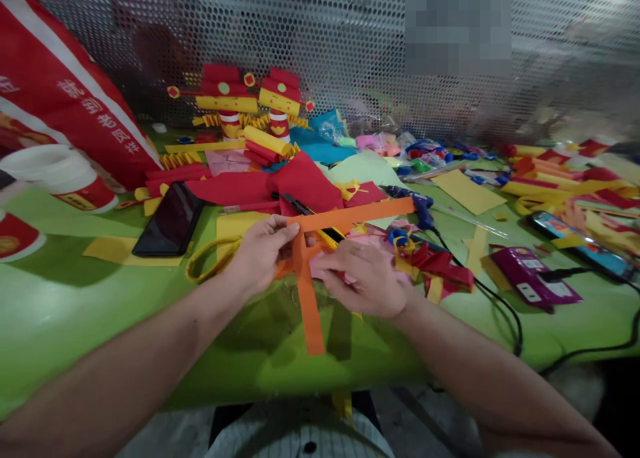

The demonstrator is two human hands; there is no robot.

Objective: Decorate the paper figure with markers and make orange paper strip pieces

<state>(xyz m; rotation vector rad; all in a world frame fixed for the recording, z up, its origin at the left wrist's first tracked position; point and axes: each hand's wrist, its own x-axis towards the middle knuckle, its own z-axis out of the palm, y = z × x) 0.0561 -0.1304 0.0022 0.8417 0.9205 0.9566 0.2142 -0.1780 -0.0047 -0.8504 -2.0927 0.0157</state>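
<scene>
Two orange paper strips (pixel 313 311) meet at a right angle, one running toward the table's front edge and the other to the right. My left hand (pixel 263 251) pinches them at their joined corner, thumb on top. My right hand (pixel 367 278) is just to the right of the downward strip, fingers curled; whether anything is in them is hidden. Under and behind the hands lie pink paper scraps, a black-handled tool (pixel 297 205) and a yellow folded strip. A blue glue gun (pixel 423 208) lies behind the right end of the strips.
Two red-and-yellow paper figures (pixel 230 91) stand at the back by a perforated metal panel. A black phone (pixel 170 219) and paper cups (pixel 63 178) are at left. At right are a purple box (pixel 535 278), cables and another phone (pixel 583 245). Coloured paper covers the table's middle.
</scene>
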